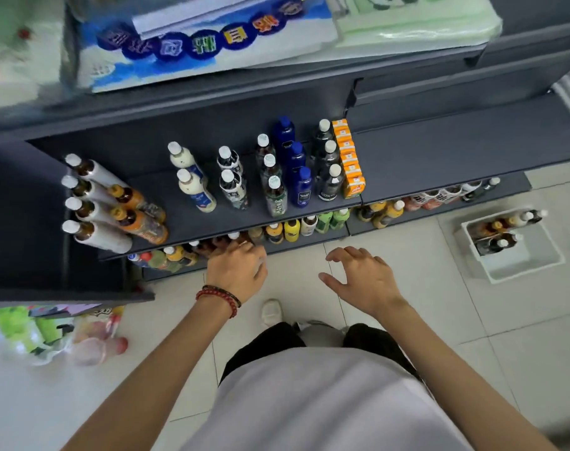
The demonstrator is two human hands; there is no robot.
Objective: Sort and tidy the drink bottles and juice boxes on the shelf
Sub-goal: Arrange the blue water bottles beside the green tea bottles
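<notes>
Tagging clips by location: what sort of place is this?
Probably a small shop aisle: dark retail shelf with drinks in rows by kind, such as the blue bottles and orange juice boxes, plus a white restocking bin on the floor.

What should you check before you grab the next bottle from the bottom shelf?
1. Left hand reaching the lower-shelf bottles: ok, fingers at the caps.
2. Left hand gripping a bottle: cannot tell, the fingers hide it.
3. Right hand free to help: ok, open and empty.
4. Room on the upper shelf: ok, a bare gap beside the orange-cap bottles.
5. Juice boxes lined up: ok, one neat row.
6. White bin on the floor: not ok, bottles inside it not yet shelved.
</notes>
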